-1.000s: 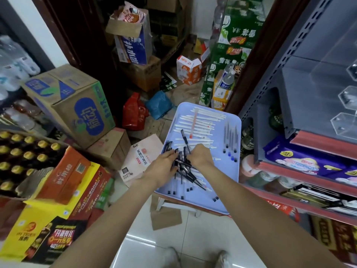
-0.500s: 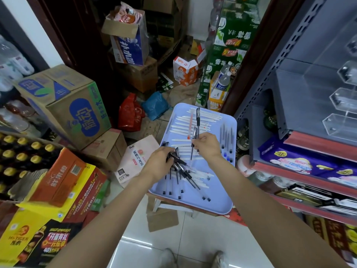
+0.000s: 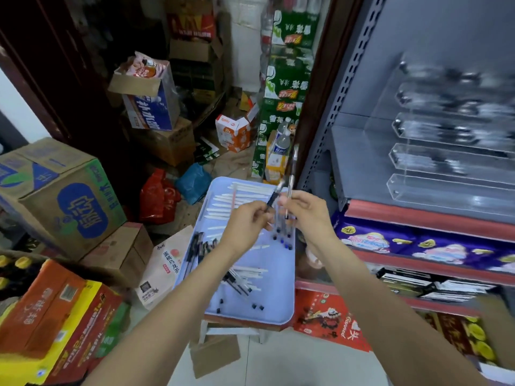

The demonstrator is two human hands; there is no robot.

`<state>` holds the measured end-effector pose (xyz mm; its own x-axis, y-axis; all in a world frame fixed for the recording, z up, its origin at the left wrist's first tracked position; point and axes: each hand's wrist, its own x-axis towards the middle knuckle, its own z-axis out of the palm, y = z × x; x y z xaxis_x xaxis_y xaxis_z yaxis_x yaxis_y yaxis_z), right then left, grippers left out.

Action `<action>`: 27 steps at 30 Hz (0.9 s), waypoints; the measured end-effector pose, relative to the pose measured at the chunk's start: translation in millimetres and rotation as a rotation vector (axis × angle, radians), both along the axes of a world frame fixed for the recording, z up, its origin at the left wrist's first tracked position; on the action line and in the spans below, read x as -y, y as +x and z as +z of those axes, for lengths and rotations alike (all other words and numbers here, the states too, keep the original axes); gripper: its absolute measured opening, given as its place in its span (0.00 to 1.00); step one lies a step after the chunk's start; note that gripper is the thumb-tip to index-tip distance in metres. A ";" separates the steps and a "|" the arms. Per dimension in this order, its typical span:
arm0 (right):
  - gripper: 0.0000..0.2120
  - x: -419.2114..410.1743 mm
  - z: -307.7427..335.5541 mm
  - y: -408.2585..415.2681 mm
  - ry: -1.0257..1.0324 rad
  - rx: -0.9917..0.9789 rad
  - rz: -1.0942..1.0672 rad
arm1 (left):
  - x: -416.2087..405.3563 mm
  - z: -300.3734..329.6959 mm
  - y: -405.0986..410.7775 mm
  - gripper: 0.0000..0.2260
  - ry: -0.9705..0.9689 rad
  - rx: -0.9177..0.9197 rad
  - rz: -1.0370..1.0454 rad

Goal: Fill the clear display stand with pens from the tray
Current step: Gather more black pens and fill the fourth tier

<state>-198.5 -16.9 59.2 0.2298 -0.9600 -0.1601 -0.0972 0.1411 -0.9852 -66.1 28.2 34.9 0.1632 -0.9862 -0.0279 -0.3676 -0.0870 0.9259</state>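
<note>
A pale blue tray [image 3: 278, 302] sits on a low stool and holds several white and black pens [image 3: 237, 280]. Both hands are raised above the tray's far half. My left hand [image 3: 245, 221] pinches a black pen [image 3: 274, 195] that points up and to the right. My right hand [image 3: 305, 210] grips an upright black pen [image 3: 292, 174] by its lower part. The clear display stand [image 3: 451, 160] with stepped troughs stands on the grey shelf to the right, blurred; its upper troughs seem to hold dark items.
Cardboard boxes [image 3: 64, 196] and drink cartons crowd the floor on the left. Green cartons [image 3: 287, 87] are stacked behind the tray. A metal shelf upright [image 3: 334, 112] rises right of the tray. Purple packets [image 3: 418, 243] fill the lower shelf.
Both hands have lifted off the pile of black pens and risen toward the far end of the tray, each now with a pen. The view has tilted up toward the stand.
</note>
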 end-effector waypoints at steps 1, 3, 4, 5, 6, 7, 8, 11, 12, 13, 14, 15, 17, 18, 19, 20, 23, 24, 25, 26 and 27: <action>0.03 4.0 7.2 -12.5 -0.018 0.003 -0.024 | 7.1 7.7 -8.1 0.06 -0.032 -0.012 0.044; 0.06 11.0 22.1 -41.3 -0.058 -0.001 -0.040 | 20.7 28.2 -30.8 0.07 -0.096 -0.019 0.088; 0.07 13.6 28.7 -56.5 -0.077 -0.005 -0.028 | 26.9 40.7 -45.9 0.07 -0.128 -0.034 0.068; 0.08 16.0 34.2 -72.5 -0.094 -0.009 -0.011 | 33.9 52.2 -63.2 0.07 -0.154 -0.062 0.035; 0.08 17.7 38.7 -89.0 -0.104 -0.015 0.004 | 40.9 63.0 -82.6 0.06 -0.188 -0.100 -0.001; 0.09 19.9 43.0 -105.5 -0.113 -0.024 0.020 | 48.8 71.5 -102.8 0.05 -0.211 -0.118 -0.017; 0.08 22.6 46.6 -122.7 -0.124 -0.044 0.033 | 56.6 78.8 -124.0 0.06 -0.239 -0.122 -0.024; 0.07 35.4 57.8 -181.4 -0.194 -0.091 0.050 | 77.0 95.3 -188.4 0.05 -0.281 -0.123 -0.036; 0.06 41.7 61.5 -204.3 -0.220 -0.121 0.046 | 82.7 99.9 -209.1 0.01 -0.289 -0.137 -0.051; 0.03 49.1 65.5 -227.9 -0.244 -0.158 0.045 | 88.9 104.4 -228.5 0.02 -0.289 -0.155 -0.051; 0.05 56.5 68.3 -248.6 -0.257 -0.185 0.033 | 95.0 107.1 -242.9 0.04 -0.294 -0.167 -0.052; 0.08 66.6 71.2 -276.1 -0.267 -0.209 0.004 | 104.1 110.2 -261.9 0.04 -0.295 -0.141 -0.048; 0.10 87.4 74.2 -326.1 -0.304 -0.242 -0.093 | 124.1 114.1 -290.6 0.06 -0.305 -0.001 -0.042; 0.09 99.4 75.1 -352.8 -0.336 -0.265 -0.151 | 135.4 117.0 -307.4 0.07 -0.307 0.095 -0.047; 0.08 109.5 77.0 -377.3 -0.370 -0.302 -0.205 | 145.7 120.1 -323.3 0.07 -0.307 0.195 -0.056; 0.08 119.5 77.8 -399.5 -0.402 -0.347 -0.255 | 154.7 123.9 -338.8 0.05 -0.313 0.280 -0.070; 0.12 143.2 81.5 -446.4 -0.458 -0.447 -0.363 | 177.9 132.5 -375.9 0.05 -0.326 0.417 -0.078; 0.14 150.4 81.5 -456.1 -0.455 -0.463 -0.377 | 185.7 133.8 -384.9 0.05 -0.318 0.472 -0.081; 0.17 157.6 81.2 -463.7 -0.436 -0.477 -0.371 | 192.9 135.0 -393.1 0.03 -0.301 0.534 -0.086; 0.20 164.3 81.1 -469.1 -0.411 -0.488 -0.349 | 199.5 135.7 -399.8 0.02 -0.275 0.588 -0.091; 0.23 171.0 79.7 -472.9 -0.382 -0.494 -0.316 | 205.7 135.4 -405.1 0.02 -0.249 0.632 -0.095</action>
<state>-671.4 -187.8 138.9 -0.0829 -0.9787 0.1879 -0.5582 -0.1105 -0.8223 -471.3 -177.4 170.4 -0.0142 -0.9619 0.2732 -0.8395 0.1599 0.5193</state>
